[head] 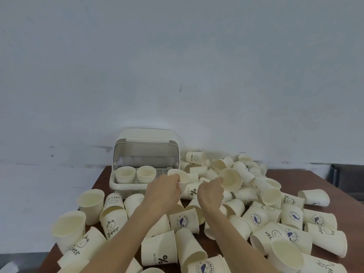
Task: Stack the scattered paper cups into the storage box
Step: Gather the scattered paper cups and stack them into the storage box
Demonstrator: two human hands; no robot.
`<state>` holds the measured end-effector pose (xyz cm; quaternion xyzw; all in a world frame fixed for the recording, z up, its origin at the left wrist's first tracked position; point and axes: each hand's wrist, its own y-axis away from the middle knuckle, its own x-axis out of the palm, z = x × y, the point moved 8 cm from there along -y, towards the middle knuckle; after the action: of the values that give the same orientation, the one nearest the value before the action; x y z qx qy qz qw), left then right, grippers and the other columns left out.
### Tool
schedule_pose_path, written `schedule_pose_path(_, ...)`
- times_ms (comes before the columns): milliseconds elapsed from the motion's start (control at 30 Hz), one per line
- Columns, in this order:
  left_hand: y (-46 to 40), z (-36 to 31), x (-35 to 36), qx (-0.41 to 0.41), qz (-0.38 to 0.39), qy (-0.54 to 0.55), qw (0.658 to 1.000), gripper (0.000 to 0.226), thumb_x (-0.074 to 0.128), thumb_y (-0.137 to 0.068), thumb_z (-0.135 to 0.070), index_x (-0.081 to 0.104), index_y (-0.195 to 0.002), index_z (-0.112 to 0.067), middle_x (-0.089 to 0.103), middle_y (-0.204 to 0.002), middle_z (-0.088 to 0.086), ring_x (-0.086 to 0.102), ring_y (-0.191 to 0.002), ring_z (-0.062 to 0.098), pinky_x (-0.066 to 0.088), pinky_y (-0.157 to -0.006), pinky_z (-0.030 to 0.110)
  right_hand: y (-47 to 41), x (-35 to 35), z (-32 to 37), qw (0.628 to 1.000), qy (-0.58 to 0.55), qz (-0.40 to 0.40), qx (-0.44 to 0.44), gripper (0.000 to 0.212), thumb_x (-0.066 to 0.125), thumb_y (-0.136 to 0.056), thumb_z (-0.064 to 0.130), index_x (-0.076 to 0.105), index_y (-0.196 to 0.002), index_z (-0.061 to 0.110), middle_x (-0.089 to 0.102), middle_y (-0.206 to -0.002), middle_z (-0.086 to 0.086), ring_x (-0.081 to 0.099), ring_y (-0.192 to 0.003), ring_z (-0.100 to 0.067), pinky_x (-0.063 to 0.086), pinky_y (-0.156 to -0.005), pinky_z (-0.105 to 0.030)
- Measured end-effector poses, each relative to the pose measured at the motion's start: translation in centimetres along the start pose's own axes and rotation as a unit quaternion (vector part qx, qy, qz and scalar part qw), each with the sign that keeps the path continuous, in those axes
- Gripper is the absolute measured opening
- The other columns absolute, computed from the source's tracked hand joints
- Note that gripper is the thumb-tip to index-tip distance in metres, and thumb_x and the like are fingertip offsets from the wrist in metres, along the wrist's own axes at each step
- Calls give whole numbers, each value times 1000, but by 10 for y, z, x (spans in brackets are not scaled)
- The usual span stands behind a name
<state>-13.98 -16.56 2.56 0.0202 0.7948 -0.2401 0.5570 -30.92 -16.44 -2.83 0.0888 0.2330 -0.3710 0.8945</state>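
Note:
Cream paper cups with printed logos lie scattered all over the brown table [334, 196]. The cream storage box [120, 186] stands at the back left with its lid flipped up; two cup stacks [126, 174] [146, 173] sit inside. My left hand [163, 192] grips a cup [182, 179] by its side, just right of the box's front edge. To the right of it, my right hand [210, 194] holds another cup [230, 179] by its rim, its mouth tilted toward me.
A tall heap of cups [246, 174] rises right of the box against the pale wall. More cups cover the near table, some upright [91, 203], most on their sides. The table's left edge runs close beside the box.

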Motion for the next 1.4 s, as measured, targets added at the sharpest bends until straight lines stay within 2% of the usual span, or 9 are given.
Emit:
schedule_pose_path(133,-1,23,-7,-17,-17,8,1000,19,38,-96,-24,57,-96,-17,65,-93,6,59,-87,27,40,-63,33,16,12,25,995,37,13,-96,40,38,-92,3,34,-132,4,61,-108,-16,56,-92,-31,44,-73,-37)
schedule_pose_path(267,-3,52,-13,-47,-31,9,998,19,39,-95,-24,57,-95,-18,64,-95,5,59,-88,29,45,-65,36,33,26,50,979,92,29,-178,38,39,-92,4,38,-130,6,62,-111,-14,53,-84,-26,36,-68,-33)
schedule_pose_path(400,0,78,-23,-76,-51,9,996,20,39,-96,-24,58,-96,-16,65,-95,7,60,-89,29,42,-64,35,43,50,69,961,129,32,-241,29,39,-90,7,46,-118,9,63,-88,-11,55,-79,-31,38,-65,-37)
schedule_pose_path(500,4,100,-30,-103,-71,16,992,21,39,-96,-25,58,-96,-15,65,-96,6,60,-89,28,47,-69,36,53,69,87,932,173,32,-317,21,38,-93,10,50,-110,10,63,-84,-9,54,-76,-29,38,-62,-36)
schedule_pose_path(633,9,127,-37,-132,-92,8,987,18,37,-98,-26,48,-87,-17,62,-92,7,53,-78,26,39,-62,33,57,103,107,895,200,60,-395,19,38,-94,12,52,-107,12,67,-84,-11,59,-78,-31,40,-62,-37)
schedule_pose_path(933,4,164,-44,-166,-122,18,978,23,36,-98,-27,52,-95,-11,60,-92,7,57,-80,31,50,-70,43,39,160,110,870,258,123,-401,22,38,-92,17,58,-87,8,66,-83,-14,59,-82,-34,43,-64,-34)
schedule_pose_path(1033,0,166,-42,-164,-126,18,978,23,35,-99,-28,52,-97,-11,60,-95,8,57,-83,32,49,-69,42,36,168,103,862,275,135,-404,25,37,-95,17,60,-96,7,66,-89,-16,60,-83,-35,37,-62,-32)
schedule_pose_path(1267,-10,170,-29,-159,-117,15,980,28,30,-101,-30,51,-102,-11,59,-102,8,58,-88,34,49,-73,44,36,183,102,812,361,183,-421,21,33,-97,9,48,-112,4,58,-108,-19,57,-95,-37,38,-67,-35)
schedule_pose_path(1400,-19,171,-27,-153,-130,13,980,29,28,-102,-30,50,-102,-11,59,-102,8,58,-88,34,47,-69,42,41,193,92,776,412,225,-420,21,34,-92,3,44,-111,4,55,-110,-18,53,-93,-35,36,-67,-36)
